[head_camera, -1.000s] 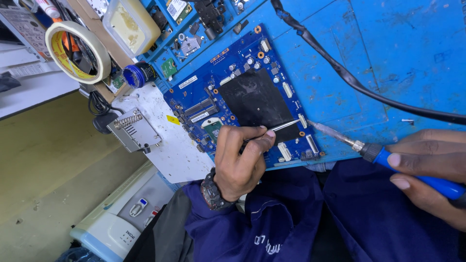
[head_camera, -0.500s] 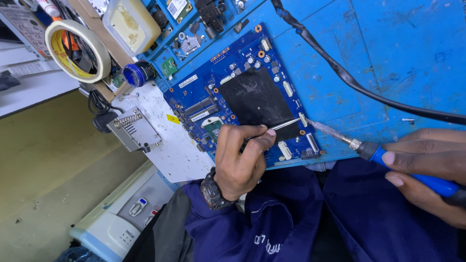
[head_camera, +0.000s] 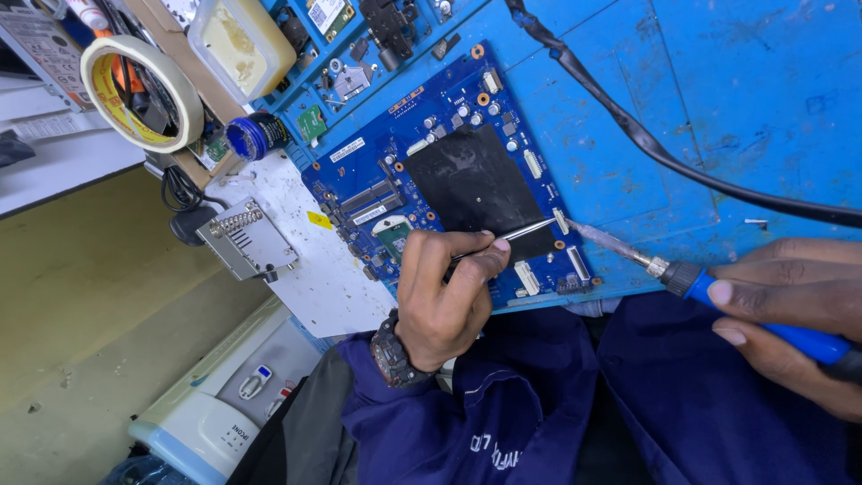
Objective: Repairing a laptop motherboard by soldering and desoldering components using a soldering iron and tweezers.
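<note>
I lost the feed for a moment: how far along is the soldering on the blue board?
Done: the circuit board lies flat on the blue mat, tools out. In hand: the left hand holds tweezers to a white connector at the board's edge, and the right hand brings the soldering iron tip beside it. Left: I cannot tell whether any joint is finished; the other connectors look untouched.
</note>
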